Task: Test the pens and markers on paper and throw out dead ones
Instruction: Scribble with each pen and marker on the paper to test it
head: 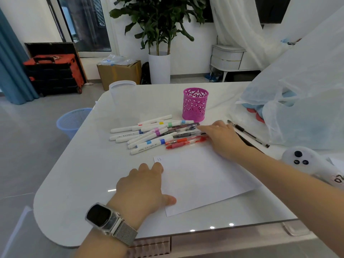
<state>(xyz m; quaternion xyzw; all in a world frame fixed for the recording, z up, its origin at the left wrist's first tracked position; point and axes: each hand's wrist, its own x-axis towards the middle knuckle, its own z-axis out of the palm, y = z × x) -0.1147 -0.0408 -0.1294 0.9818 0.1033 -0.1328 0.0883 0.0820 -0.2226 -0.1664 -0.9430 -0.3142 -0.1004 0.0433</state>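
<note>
Flat on glossy white table [78,175]: one white paper sheet [202,179], rotated slightly, small pen scribble at far-left corner. Left hand [143,185], wearing dark square-faced watch on metal mesh band [109,220], pressed flat on left edge of sheet; fingers loosely extended, thumb lying on paper, nothing held.

Just beyond sheet's far edge: loose pile of white-barrelled markers with coloured bands [147,135], long axes running roughly left to right and tilted, right ends farther from viewer; some crossing one another. Against right side of that pile: several gel pens, clear barrels with red ink [186,141] nearest sheet, darker grey and purple ones [186,129] behind; same left-right axis. Tip or cap direction of individual pens: cannot tell.

Right hand [221,138] laid over right ends of gel pens, fingers extended toward pile and touching it; no pen visibly gripped, fingertips partly hidden among barrels.

Right of right hand, apart from pile: single black pen [247,133], long axis diagonal, near end pointing toward right table edge.

Behind pile, upright: magenta perforated metal pen cup [195,104]. Far-left table corner: translucent plastic cup [122,92]. On floor beside table's left edge: pale blue plastic mesh waste basket [70,121]. Right side of table: large white translucent bag [297,99]; white plush toy with dark eyes [305,161] near forearm.
</note>
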